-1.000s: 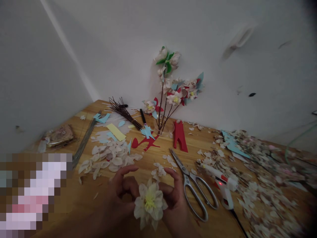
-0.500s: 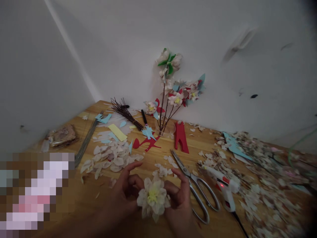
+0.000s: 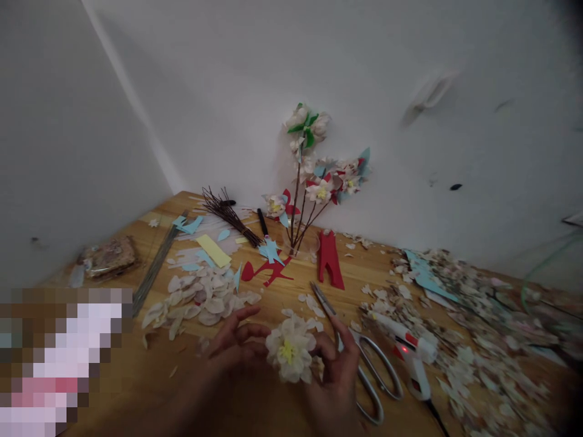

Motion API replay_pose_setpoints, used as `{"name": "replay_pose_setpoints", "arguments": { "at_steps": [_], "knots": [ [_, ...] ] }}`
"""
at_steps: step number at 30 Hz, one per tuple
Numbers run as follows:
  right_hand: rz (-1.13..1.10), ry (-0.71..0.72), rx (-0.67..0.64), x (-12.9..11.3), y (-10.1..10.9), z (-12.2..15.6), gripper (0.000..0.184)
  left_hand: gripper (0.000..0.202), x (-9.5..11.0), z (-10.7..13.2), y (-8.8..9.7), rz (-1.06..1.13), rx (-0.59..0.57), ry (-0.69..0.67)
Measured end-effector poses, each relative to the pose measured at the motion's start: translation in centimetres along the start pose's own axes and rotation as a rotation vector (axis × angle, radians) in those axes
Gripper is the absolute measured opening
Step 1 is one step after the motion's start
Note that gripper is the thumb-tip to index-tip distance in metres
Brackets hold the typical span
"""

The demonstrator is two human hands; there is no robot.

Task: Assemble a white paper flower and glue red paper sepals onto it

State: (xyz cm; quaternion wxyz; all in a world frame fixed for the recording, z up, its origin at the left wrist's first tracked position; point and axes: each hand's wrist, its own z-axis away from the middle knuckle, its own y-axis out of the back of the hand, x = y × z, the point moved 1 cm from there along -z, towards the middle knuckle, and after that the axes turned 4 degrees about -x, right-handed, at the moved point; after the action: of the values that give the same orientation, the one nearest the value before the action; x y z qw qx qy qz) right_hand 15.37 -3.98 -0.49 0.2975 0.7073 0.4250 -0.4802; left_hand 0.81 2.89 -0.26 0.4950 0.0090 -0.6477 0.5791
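While my right hand pinches the pale flower from behind, its yellow middle faces up towards me, just left of the scissors and above the table. My right fingers are curled in behind the petals, so the exact spot where they grip is hidden; the same hand covers part of the scissors from my view. My left hand is farther left of the scissors, its fingers loosely spread and reaching to the flower's edge, and I cannot tell whether they grasp it or merely sit beside it.

Near the scissors, on their right, lies a white glue gun with a red light glowing on it. Just beyond the scissors' tips is a notched red piece. To the left of the tips I have a pile of loose petals, and past that a yellow strip and a bundle of brown twigs. Well beyond the scissors, against the wall, finished-looking flowers stand on thin stems in a clear cup. Right of the scissors, past the glue gun, spreads a heap of dry petals.
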Motion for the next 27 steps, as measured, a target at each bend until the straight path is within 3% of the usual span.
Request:
{"name": "replay_pose_setpoints", "arguments": {
  "at_steps": [9, 18, 24, 27],
  "knots": [
    [0.025, -0.012, 0.034, 1.1, 0.2, 0.4, 0.065, 0.049, 0.3, 0.1, -0.1, -0.021, -0.008, 0.068],
    [0.125, 0.015, -0.032, 1.8, 0.7, -0.1, 0.063, 0.050, 0.5, 0.2, -0.5, -0.043, 0.013, 0.140],
    [-0.002, -0.197, 0.030, 1.4, 0.5, -0.8, 0.063, 0.048, 0.7, 0.2, -1.1, -0.101, 0.171, 0.136],
    [-0.034, -0.230, 0.035, 1.3, 0.4, -1.1, 0.064, 0.045, 0.5, -0.1, -0.6, -0.134, 0.169, 0.075]
  ]
}}
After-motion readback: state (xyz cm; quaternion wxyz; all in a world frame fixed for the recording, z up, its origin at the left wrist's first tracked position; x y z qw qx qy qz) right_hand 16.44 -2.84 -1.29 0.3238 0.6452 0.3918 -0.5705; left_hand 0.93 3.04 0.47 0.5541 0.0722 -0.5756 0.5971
